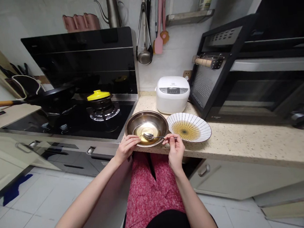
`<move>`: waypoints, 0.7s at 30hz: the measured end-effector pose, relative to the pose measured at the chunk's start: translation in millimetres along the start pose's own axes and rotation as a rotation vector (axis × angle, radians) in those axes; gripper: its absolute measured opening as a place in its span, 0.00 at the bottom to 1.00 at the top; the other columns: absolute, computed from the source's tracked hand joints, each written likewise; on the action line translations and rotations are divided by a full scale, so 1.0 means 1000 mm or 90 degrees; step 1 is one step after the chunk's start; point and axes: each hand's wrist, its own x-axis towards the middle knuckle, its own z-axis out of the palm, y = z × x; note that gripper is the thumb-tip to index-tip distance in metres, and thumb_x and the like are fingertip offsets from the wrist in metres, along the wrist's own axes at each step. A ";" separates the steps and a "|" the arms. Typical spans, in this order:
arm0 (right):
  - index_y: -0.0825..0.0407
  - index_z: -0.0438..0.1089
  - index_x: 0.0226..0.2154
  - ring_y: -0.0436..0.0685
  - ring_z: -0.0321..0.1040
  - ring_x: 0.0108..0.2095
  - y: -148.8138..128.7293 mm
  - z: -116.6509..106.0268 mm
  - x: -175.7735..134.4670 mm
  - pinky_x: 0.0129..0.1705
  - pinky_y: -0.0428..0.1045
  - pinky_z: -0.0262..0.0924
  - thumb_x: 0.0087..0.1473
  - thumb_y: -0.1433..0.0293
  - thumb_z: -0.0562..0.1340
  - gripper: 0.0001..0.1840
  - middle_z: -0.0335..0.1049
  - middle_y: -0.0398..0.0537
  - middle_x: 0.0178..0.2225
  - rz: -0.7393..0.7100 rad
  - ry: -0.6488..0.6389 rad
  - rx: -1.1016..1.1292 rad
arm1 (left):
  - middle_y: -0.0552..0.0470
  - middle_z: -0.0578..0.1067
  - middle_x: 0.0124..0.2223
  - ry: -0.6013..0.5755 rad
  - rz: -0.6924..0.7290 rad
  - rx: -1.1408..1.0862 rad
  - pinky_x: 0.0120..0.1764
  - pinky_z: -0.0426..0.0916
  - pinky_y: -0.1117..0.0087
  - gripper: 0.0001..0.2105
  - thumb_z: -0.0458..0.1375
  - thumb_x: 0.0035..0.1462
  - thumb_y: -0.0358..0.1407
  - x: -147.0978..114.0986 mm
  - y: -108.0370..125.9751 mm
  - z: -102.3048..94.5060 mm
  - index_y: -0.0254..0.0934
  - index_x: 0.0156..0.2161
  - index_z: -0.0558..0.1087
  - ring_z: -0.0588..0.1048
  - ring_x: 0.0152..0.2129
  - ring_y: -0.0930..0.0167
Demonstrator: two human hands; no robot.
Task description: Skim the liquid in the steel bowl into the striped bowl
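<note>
As you stand at the speckled tabletop (232, 135), a black stove (80, 125) lies to your left and a dark appliance (262, 89) takes up the far right. A white rice cooker (171, 101) sits on the far side, beyond a striped plate (203, 128) and a metal bowl (159, 117). The plate is just right of the bowl, yellow toward its middle; you cannot tell whether that is liquid or pattern. The bowl rests at the near edge, yellowish liquid (153, 128) in its bottom. Your left hand (125, 148) has its fingers over the bowl's near left rim; its thumb is hidden, so you cannot tell whether that grip is closed. Your right hand (176, 149) has its grip pinched on the handle of a spoon (149, 136), whose head is inside the bowl.
</note>
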 end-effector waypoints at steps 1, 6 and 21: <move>0.51 0.69 0.35 0.49 0.69 0.28 0.000 -0.001 0.000 0.34 0.46 0.66 0.66 0.57 0.60 0.15 0.72 0.43 0.33 0.001 0.006 0.002 | 0.45 0.83 0.44 0.000 0.000 -0.001 0.45 0.77 0.61 0.10 0.55 0.70 0.28 0.000 0.000 0.000 0.36 0.52 0.77 0.80 0.45 0.65; 0.50 0.68 0.35 0.48 0.69 0.28 -0.006 -0.005 0.003 0.35 0.47 0.66 0.66 0.58 0.60 0.13 0.71 0.42 0.33 -0.015 0.031 0.018 | 0.45 0.83 0.44 -0.003 -0.005 -0.003 0.46 0.77 0.62 0.11 0.54 0.71 0.30 -0.004 -0.003 0.001 0.36 0.52 0.77 0.80 0.46 0.65; 0.51 0.68 0.35 0.48 0.68 0.29 -0.031 -0.020 0.017 0.35 0.47 0.65 0.65 0.60 0.62 0.12 0.70 0.42 0.33 -0.087 0.142 0.066 | 0.44 0.83 0.43 0.005 -0.001 0.001 0.46 0.77 0.62 0.11 0.54 0.70 0.30 -0.003 -0.002 0.002 0.35 0.52 0.77 0.80 0.46 0.65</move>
